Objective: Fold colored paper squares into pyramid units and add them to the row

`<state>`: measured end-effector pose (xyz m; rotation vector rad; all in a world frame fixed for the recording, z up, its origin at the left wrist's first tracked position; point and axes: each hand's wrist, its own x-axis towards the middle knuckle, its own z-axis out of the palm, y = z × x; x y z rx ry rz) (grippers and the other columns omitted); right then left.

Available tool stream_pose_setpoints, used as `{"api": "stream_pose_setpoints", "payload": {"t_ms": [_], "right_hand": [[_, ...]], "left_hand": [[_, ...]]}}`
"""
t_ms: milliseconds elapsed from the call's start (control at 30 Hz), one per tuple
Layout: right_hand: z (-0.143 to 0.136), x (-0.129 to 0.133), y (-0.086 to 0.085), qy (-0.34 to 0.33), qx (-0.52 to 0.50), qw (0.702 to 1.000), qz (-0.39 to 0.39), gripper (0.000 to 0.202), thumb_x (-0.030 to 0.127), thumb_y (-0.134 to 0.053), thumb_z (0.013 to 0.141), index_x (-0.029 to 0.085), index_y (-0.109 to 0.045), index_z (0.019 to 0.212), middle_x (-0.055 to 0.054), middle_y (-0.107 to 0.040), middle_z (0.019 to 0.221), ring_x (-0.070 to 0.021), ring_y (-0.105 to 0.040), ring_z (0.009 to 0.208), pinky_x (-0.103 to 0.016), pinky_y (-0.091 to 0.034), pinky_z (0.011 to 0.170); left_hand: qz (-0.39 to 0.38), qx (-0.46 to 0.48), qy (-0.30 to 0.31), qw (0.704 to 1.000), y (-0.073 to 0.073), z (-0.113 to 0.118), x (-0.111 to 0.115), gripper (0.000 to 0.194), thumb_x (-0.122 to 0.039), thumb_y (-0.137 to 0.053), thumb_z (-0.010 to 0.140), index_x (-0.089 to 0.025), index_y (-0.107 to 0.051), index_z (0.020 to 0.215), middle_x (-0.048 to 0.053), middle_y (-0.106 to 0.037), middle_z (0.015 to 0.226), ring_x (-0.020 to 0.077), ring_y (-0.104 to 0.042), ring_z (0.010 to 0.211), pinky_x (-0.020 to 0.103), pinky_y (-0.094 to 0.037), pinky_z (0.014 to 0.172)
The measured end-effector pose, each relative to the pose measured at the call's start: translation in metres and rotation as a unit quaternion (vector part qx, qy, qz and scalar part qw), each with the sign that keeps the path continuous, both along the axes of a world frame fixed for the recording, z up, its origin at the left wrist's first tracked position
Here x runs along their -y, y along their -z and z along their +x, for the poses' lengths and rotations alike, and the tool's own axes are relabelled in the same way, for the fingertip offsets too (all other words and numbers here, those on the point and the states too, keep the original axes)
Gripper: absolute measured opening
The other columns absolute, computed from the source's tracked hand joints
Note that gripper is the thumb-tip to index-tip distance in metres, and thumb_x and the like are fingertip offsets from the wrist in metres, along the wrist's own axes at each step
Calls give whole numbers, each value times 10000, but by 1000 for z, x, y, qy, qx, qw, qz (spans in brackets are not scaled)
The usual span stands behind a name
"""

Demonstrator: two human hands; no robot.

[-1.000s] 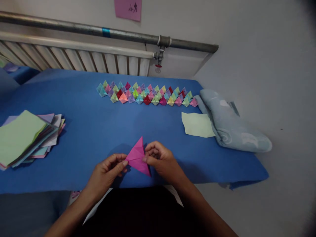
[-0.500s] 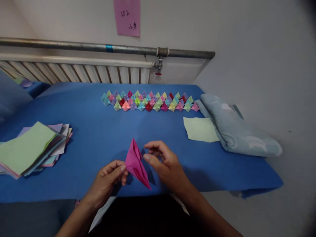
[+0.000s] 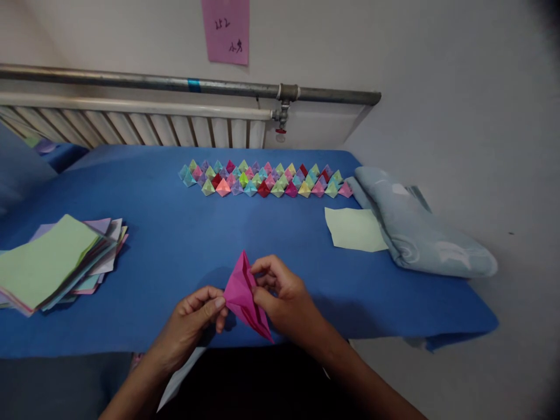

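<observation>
A folded magenta paper (image 3: 241, 290) is held above the blue cloth near the table's front edge. My left hand (image 3: 199, 315) pinches its left corner between thumb and fingers. On the other side, my right hand (image 3: 282, 291) has its thumb and fingers on the right, layered edge of the paper. The paper's upper tip points away from me and its lower tip points down to the right. Parts of my right fingertips are hidden behind the paper's folds.
Rows of small folded paper pieces (image 3: 263, 188) lie at the back. A stack of coloured sheets (image 3: 52, 256) is at the left. At the right are a pale green sheet (image 3: 355, 230) and a folded light-blue blanket (image 3: 420, 233).
My right hand has moved in to the left and now grips the magenta paper's right edge. The paper has shifted slightly to the right and its folds are a little more spread.
</observation>
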<state>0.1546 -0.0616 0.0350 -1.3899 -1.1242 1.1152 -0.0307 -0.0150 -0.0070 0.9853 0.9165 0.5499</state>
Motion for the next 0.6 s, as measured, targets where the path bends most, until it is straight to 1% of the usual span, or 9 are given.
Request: {"api": "stream_pose_setpoints", "payload": {"t_ms": [67,133,200,267,400,467,600], "right_hand": [[2,1,4,-35,-2,999,-15,138,122,-525,739,222,-549,831,64,-523,647,-78,-479,562,-188,-381,527],[4,0,7,-93,-3,995,-26,110,127,-517,752,214,-568,794,54,-529,660,-80,-462,570,-191,-370,527],[6,-2,10,-124,20,992,-20,118,114,-527,745,206,-600,750,36,-549,709,-87,-477,619,-199,-381,559],[7,-5,12,-109,64,992,3,119,100,-553,732,197,-614,701,28,-541,730,-93,-477,657,-205,-383,592],[6,-9,14,-66,146,986,47,121,107,-601,741,181,-609,646,36,-496,673,-95,-437,642,-214,-363,599],[6,-10,15,-70,166,982,49,137,96,-597,750,175,-622,641,30,-523,665,-96,-443,638,-214,-367,598],[7,-9,15,-98,153,983,33,149,104,-578,769,182,-686,704,-7,-632,764,-119,-531,720,-227,-431,657]], "left_hand": [[4,3,15,1000,-1,1,-1,333,-484,-753,726,-170,-647,693,-30,-611,611,71,-512,524,212,-392,586],[7,2,30,1000,-2,3,-3,322,-476,-745,736,-170,-651,702,-28,-610,618,73,-510,527,215,-396,584],[4,-4,40,999,-4,5,-6,314,-473,-748,731,-171,-660,720,-22,-620,634,79,-519,541,218,-404,582],[0,-11,43,999,-7,7,-10,313,-472,-760,717,-172,-675,744,-12,-636,648,90,-541,564,224,-422,591],[-25,-30,37,999,-13,11,-18,350,-477,-800,653,-166,-701,779,22,-680,674,129,-601,625,247,-459,611],[-35,-34,34,998,-16,13,-21,361,-467,-821,617,-158,-705,764,32,-688,669,138,-609,622,254,-465,606],[-31,-24,29,999,-19,14,-24,341,-442,-829,608,-148,-717,740,36,-688,663,128,-592,581,258,-467,592]]}}
